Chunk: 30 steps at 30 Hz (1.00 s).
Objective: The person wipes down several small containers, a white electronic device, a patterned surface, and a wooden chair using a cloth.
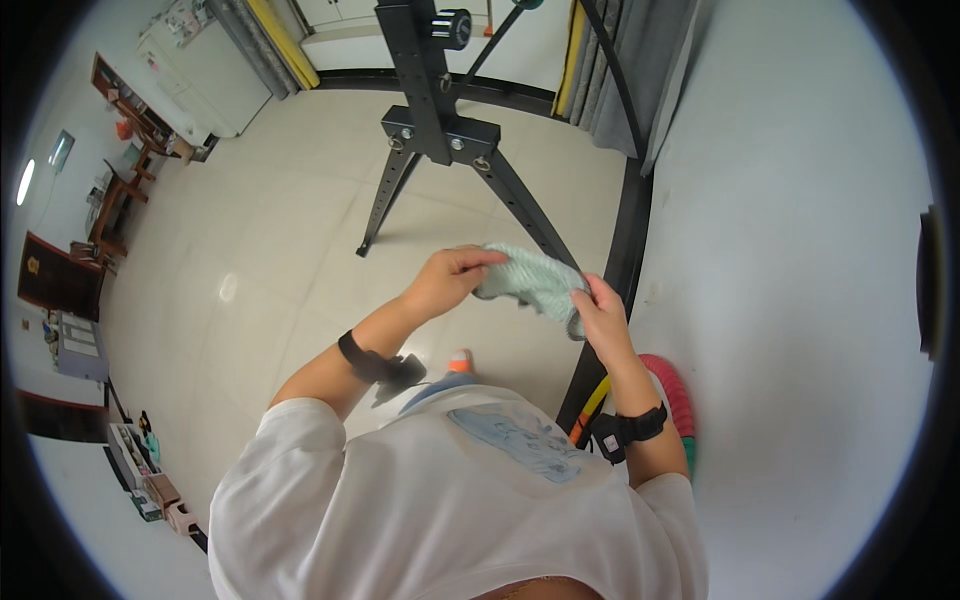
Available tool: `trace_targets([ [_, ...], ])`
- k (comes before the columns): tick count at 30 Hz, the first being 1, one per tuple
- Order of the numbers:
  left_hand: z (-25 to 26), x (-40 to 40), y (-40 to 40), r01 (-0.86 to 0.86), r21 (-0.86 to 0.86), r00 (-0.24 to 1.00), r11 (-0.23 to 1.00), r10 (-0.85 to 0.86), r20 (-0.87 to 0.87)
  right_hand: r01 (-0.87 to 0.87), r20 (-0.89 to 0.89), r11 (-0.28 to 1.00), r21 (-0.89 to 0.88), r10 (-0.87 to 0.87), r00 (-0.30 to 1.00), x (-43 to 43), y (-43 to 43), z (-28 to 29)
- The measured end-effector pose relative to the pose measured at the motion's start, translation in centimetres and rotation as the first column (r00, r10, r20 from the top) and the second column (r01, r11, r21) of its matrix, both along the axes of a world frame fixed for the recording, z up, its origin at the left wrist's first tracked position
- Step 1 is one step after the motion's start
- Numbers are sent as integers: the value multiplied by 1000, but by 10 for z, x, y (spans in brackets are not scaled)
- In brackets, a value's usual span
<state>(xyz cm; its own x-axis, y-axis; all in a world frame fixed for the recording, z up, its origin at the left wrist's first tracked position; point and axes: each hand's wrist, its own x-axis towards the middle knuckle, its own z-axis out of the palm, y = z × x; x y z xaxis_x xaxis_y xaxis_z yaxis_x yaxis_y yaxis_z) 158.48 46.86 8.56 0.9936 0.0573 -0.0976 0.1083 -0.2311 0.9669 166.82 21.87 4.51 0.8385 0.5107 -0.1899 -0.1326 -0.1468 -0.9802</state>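
Note:
A pale green cleaning cloth (pixel 534 281) with a dark stitched edge is stretched between my two hands. My left hand (pixel 453 279) grips its left end, the index finger lying along the top. Its right end is pinched by my right hand (pixel 602 311), with a corner hanging below the thumb. Just beyond the cloth stands a black metal frame (pixel 427 90) on splayed legs with rows of holes. The cloth covers part of the view toward its right leg (pixel 529 210). A black knob (pixel 451 30) sticks out from the upright post.
A white wall (pixel 787 262) runs close along my right side. Beside my right arm, red ribbed hoops (pixel 671 386) lean by the wall. Grey and yellow curtains (pixel 600 82) hang at the back. A refrigerator (pixel 210 75) and wooden furniture (pixel 116 202) stand farther left on the tiled floor (pixel 247 225).

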Motion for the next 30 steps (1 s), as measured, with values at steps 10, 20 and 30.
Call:
trace_targets([
  [10, 51, 5, 106, -558, 500, 723, 663, 92, 685, -289, 306, 957, -33, 285, 908, 13, 119, 70],
  [20, 31, 124, 189, -349, 580, 786, 736, -108, 609, 127, 668, 985, 118, -173, 724, 49, 229, 74],
  [30, 14, 186, 213, -47, 901, 707, 432, -623, 336, 486, 919, 872, -56, -146, 367, 63, 217, 49],
])
